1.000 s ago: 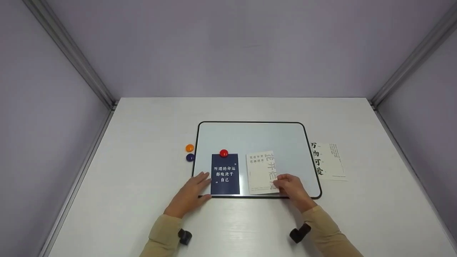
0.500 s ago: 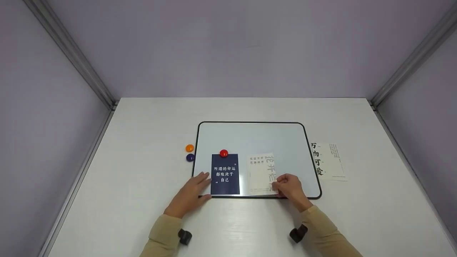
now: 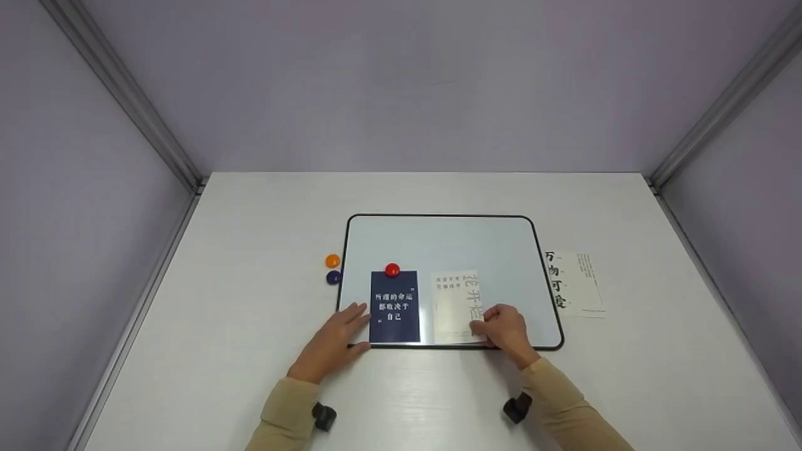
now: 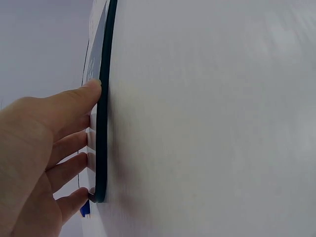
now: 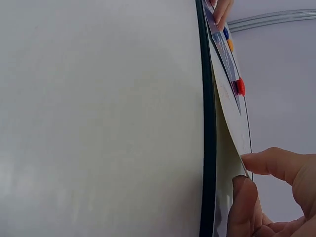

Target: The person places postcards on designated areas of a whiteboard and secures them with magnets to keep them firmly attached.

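A whiteboard [image 3: 401,241] with a dark rim lies flat. Near its lower left part, a navy card [image 3: 395,326] with white characters lies beneath a red round magnet [image 3: 392,270] at its top edge. My left hand [image 3: 332,344] rests with spread fingers at the board's lower left corner, beside the navy card; its thumb [image 4: 79,101] touches the rim in the left wrist view. To the right of the navy card, a cream card [image 3: 448,310] with grey characters is pinched at its lower right corner by my right hand [image 3: 504,329]. That corner is lifted slightly off the board [image 5: 224,192].
Left of the board sit an orange magnet [image 3: 333,260] and a dark blue magnet [image 3: 333,277]. Another cream card [image 3: 583,285] with black characters lies at the board's right edge. Walls [image 3: 401,88] enclose the white table [image 3: 263,213] at the back and sides.
My right hand has shifted slightly left with the cream card, which now sits straighter and a bit lower on the board. The left hand stays in place.
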Tool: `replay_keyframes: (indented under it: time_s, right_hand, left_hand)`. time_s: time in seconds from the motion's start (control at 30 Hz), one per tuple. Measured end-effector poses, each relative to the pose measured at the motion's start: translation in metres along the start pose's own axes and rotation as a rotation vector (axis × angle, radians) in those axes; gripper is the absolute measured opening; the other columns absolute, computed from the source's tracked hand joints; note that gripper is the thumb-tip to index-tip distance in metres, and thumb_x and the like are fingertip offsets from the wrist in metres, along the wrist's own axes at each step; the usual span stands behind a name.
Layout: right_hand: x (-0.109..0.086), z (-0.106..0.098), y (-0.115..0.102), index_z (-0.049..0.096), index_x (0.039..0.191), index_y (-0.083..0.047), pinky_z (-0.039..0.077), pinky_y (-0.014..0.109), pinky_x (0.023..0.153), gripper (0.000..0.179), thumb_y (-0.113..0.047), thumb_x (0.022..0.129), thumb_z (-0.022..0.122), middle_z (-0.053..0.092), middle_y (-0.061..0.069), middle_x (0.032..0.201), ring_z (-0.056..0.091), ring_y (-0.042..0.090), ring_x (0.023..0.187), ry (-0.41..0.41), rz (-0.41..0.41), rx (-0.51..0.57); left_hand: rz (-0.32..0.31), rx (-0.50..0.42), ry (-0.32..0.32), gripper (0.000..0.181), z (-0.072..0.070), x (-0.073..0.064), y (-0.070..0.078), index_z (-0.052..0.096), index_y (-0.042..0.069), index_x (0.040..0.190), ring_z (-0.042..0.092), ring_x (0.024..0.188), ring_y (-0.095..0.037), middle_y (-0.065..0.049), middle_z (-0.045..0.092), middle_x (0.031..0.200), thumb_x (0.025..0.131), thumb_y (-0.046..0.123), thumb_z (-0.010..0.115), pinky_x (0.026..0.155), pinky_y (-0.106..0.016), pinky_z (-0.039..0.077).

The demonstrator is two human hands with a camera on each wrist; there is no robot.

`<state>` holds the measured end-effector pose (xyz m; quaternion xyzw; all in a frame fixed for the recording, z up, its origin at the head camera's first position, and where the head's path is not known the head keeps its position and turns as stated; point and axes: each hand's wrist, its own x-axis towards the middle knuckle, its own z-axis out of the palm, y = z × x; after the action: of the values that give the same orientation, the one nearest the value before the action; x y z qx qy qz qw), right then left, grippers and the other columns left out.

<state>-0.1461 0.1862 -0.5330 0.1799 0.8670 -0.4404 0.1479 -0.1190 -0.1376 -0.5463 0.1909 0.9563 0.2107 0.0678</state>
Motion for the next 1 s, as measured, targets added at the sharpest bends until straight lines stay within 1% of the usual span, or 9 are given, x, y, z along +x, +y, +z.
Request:
replay_keyframes:
  time_s: [0.17, 0.3, 0.47, 0.53, 0.63, 0.77, 1.0]
  right_hand:
    - [0.001, 0.005, -0.001, 0.056, 0.089, -0.001, 0.044, 0.019, 0.049, 0.022, -0.012, 0.079, 0.072, 0.054, 0.003, 0.072, 0.053, 0.011, 0.057, -0.006, 0.012, -0.026]
    - [0.001, 0.008, -0.003, 0.056, 0.091, -0.001, 0.044, 0.019, 0.049, 0.023, -0.013, 0.08, 0.072, 0.055, 0.003, 0.074, 0.053, 0.01, 0.057, -0.009, 0.005, -0.047]
    - [-0.002, 0.012, -0.004, 0.056, 0.087, -0.001, 0.04, 0.02, 0.046, 0.023, -0.013, 0.078, 0.074, 0.055, 0.003, 0.067, 0.051, 0.01, 0.052, 0.021, -0.049, -0.088]
    - [-0.002, 0.012, -0.004, 0.056, 0.085, -0.002, 0.038, 0.02, 0.047, 0.024, -0.015, 0.078, 0.075, 0.055, 0.003, 0.066, 0.051, 0.011, 0.054, 0.04, -0.071, -0.122]
    - [-0.004, 0.013, -0.004, 0.056, 0.085, -0.002, 0.037, 0.021, 0.049, 0.025, -0.017, 0.077, 0.075, 0.055, 0.004, 0.071, 0.05, 0.013, 0.061, 0.059, -0.088, -0.168]
    - [-0.005, 0.012, -0.004, 0.057, 0.084, -0.003, 0.036, 0.022, 0.052, 0.026, -0.02, 0.078, 0.076, 0.056, 0.005, 0.073, 0.05, 0.015, 0.065, 0.066, -0.095, -0.214]
    - [-0.006, 0.01, -0.004, 0.057, 0.076, -0.005, 0.034, 0.023, 0.051, 0.028, -0.024, 0.079, 0.077, 0.054, 0.002, 0.067, 0.049, 0.014, 0.062, 0.065, -0.134, -0.279]
  left_hand:
    - [-0.01, -0.009, -0.009, 0.055, 0.0, 0.0, 0.0, 0.052, 0.009, 0.138, 0.039, 0.144, -0.028, -0.006, 0.043, 0.153, 0.09, 0.031, 0.066, 0.117, -0.045, 0.036]
    - [-0.01, -0.019, -0.009, 0.054, 0.001, 0.001, -0.001, 0.052, 0.009, 0.138, 0.039, 0.144, -0.028, -0.007, 0.043, 0.153, 0.09, 0.03, 0.066, 0.117, -0.045, 0.036]
    - [-0.018, -0.016, -0.017, 0.055, 0.002, 0.001, -0.001, 0.051, 0.009, 0.139, 0.039, 0.144, -0.028, -0.006, 0.043, 0.153, 0.091, 0.031, 0.065, 0.117, -0.046, 0.036]
    - [-0.025, -0.011, -0.021, 0.055, 0.002, 0.001, -0.001, 0.051, 0.01, 0.139, 0.038, 0.144, -0.027, -0.006, 0.042, 0.154, 0.091, 0.032, 0.065, 0.118, -0.046, 0.035]
    - [-0.031, -0.013, -0.021, 0.054, 0.002, 0.001, -0.001, 0.051, 0.01, 0.139, 0.038, 0.145, -0.027, -0.006, 0.042, 0.154, 0.091, 0.031, 0.065, 0.118, -0.046, 0.035]
    - [-0.04, -0.016, -0.026, 0.055, 0.002, 0.001, 0.001, 0.05, 0.011, 0.14, 0.037, 0.145, -0.027, -0.005, 0.041, 0.154, 0.091, 0.031, 0.065, 0.118, -0.046, 0.035]
    - [-0.042, -0.01, -0.029, 0.055, 0.002, 0.0, 0.0, 0.05, 0.012, 0.14, 0.037, 0.145, -0.027, -0.005, 0.041, 0.155, 0.091, 0.032, 0.065, 0.118, -0.045, 0.036]
